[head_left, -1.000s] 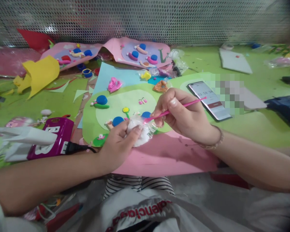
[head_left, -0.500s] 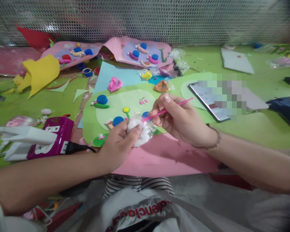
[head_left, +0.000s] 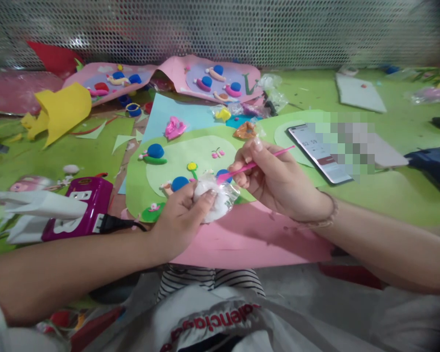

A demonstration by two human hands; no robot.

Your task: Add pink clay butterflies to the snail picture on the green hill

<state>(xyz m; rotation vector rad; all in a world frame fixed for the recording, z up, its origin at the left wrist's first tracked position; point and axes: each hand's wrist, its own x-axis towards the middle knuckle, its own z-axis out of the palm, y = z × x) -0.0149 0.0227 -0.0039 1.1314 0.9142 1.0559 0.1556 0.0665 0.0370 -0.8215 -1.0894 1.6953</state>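
Observation:
My left hand (head_left: 185, 215) is closed on a lump of white modelling clay (head_left: 216, 210) in a clear plastic wrapper, thumb on top. Between the fingertips of my right hand (head_left: 275, 181) is a thin pink modelling tool (head_left: 245, 168), its flat end at the wrapper's opening. Under both hands lies a green paper sheet (head_left: 135, 181) bearing clay figures: a blue-and-green snail (head_left: 154, 154), another blue shell (head_left: 179, 184), a yellow flower (head_left: 192, 167) and a small pink butterfly (head_left: 217, 154). Part of the sheet is hidden by my hands.
A purple power strip (head_left: 99, 195) with white plugs stands at left. To the right lie a phone (head_left: 324, 161) and a dark blue glue gun (head_left: 432, 166). Wrapped pink clay (head_left: 175, 127), brown clay (head_left: 245, 130) and a yellow sheet (head_left: 64, 110) sit further back, before a perforated metal screen (head_left: 220, 34).
My right hand has shifted slightly, and the pink tool lies at a flatter angle, its tip drawn a little up from the white clay. My left hand stays nearly still.

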